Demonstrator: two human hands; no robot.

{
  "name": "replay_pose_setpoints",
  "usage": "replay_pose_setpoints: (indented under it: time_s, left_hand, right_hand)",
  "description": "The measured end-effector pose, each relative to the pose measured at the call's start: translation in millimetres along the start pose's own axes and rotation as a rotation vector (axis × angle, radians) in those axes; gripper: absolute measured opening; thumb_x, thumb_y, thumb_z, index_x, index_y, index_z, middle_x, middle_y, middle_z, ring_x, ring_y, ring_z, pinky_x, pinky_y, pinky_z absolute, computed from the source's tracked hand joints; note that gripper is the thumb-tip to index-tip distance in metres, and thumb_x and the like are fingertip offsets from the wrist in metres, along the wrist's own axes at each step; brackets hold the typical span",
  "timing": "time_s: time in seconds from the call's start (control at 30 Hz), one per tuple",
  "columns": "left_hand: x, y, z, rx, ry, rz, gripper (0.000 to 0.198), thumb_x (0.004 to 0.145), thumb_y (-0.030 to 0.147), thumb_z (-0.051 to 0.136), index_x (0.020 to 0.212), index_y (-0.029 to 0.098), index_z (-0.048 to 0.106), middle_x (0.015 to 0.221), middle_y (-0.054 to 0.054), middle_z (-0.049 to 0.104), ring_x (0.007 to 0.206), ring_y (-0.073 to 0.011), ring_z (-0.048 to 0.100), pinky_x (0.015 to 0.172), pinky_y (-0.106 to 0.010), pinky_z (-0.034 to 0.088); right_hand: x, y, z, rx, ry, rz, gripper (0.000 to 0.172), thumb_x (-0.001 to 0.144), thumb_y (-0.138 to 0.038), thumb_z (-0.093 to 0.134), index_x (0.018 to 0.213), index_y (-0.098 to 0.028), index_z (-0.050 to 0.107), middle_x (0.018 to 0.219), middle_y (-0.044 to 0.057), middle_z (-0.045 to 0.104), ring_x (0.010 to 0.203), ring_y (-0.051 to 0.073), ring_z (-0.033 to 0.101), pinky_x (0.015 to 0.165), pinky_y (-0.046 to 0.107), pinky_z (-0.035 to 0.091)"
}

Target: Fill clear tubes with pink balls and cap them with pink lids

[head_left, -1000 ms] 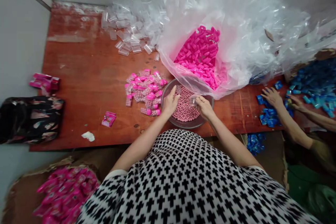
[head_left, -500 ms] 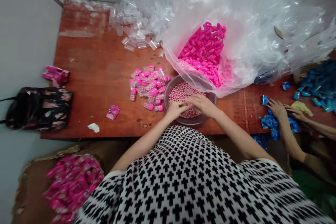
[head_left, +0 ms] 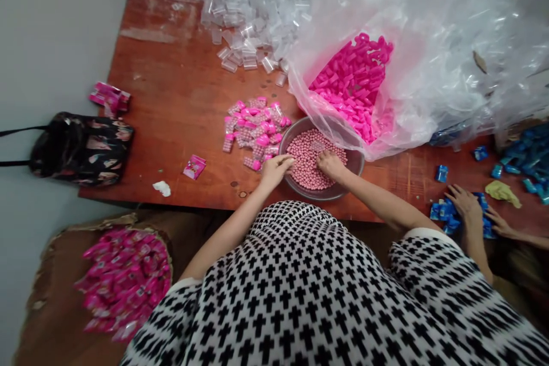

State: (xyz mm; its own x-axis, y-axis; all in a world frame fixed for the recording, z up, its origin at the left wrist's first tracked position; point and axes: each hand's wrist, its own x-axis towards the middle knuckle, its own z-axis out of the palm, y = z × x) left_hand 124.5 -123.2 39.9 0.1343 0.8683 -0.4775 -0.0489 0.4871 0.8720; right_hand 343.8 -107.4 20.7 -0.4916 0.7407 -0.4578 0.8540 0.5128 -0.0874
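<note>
A grey bowl (head_left: 358, 170) full of small pink balls (head_left: 306, 151) stands at the table's front edge. My left hand (head_left: 275, 171) is at the bowl's left rim, its fingers pinched together; whatever they hold is too small to make out. Inside the bowl, my right hand (head_left: 331, 166) reaches into the balls with curled fingers, and their tips are hidden. A clear plastic piece lies on the balls just beyond it. Left of the bowl is a pile of small clear containers (head_left: 257, 131) with pink caps, filled with such balls.
An open plastic bag (head_left: 300, 77) of pink caps (head_left: 351, 83) leans over the bowl's back. Clear empty tubes (head_left: 249, 57) lie behind. At left are a pink packet (head_left: 194, 167) and a dark bag (head_left: 107, 148). A co-worker's hands (head_left: 465, 203) handle blue packets at right.
My hands have come apart: the left moved to the bowl's left rim, the right down into the balls. The view has shifted slightly. The co-worker's hand moved off a blue packet.
</note>
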Motion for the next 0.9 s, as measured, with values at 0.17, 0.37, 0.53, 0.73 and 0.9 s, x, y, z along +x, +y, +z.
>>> replay_pose_setpoints:
  time_s: [0.17,0.37,0.53,0.73,0.9]
  left_hand:
    - [-6.0,-3.4,-15.0,0.057,0.1,0.053,0.046,0.07,0.046,0.067,0.101,0.011,0.068,0.087,-0.007,0.071,0.07,-0.0155,0.067,0.072,-0.034,0.058]
    - [-6.9,-1.2,-11.4,0.463,0.041,0.268,0.038,0.075,0.023,0.065,0.112,0.016,0.065,0.111,-0.01,0.068,0.097,-0.0214,0.066,0.092,-0.037,0.05]
    - [-5.6,5.4,13.5,0.398,-0.098,0.237,0.04,0.075,0.023,0.065,0.114,0.014,0.064,0.111,-0.01,0.069,0.102,-0.0229,0.064,0.094,-0.037,0.048]
    - [3.5,10.3,26.2,0.197,-0.15,0.21,0.045,0.07,0.026,0.068,0.113,0.012,0.064,0.101,-0.008,0.072,0.093,-0.0214,0.066,0.087,-0.037,0.052]
    - [9.8,15.9,24.1,0.21,-0.26,0.228,0.04,0.066,0.032,0.07,0.101,0.013,0.07,0.099,-0.008,0.072,0.093,-0.0225,0.066,0.088,-0.038,0.051]
  right_hand:
    - [21.1,-42.2,15.9,0.303,0.005,-0.095,0.025,0.086,-0.011,0.046,0.105,-0.007,0.061,0.109,0.019,0.062,0.106,0.025,0.05,0.091,0.036,0.039]
    - [5.7,-31.9,9.8,1.134,0.191,0.012,0.044,0.066,-0.025,0.073,0.107,-0.016,0.061,0.092,0.001,0.065,0.087,0.017,0.057,0.084,0.033,0.046]
    - [-12.4,-30.9,-8.8,1.747,0.256,0.007,0.043,0.056,-0.026,0.079,0.095,-0.019,0.063,0.09,-0.001,0.065,0.083,0.013,0.061,0.083,0.032,0.05]
    - [-31.9,-27.8,-27.9,1.768,0.377,0.016,0.054,0.06,-0.024,0.078,0.111,-0.025,0.059,0.096,0.0,0.064,0.076,0.012,0.061,0.07,0.03,0.056]
    - [-45.2,-18.2,-44.8,1.529,0.443,-0.032,0.045,0.073,-0.033,0.069,0.116,-0.025,0.061,0.097,0.001,0.065,0.075,0.014,0.062,0.069,0.03,0.055]
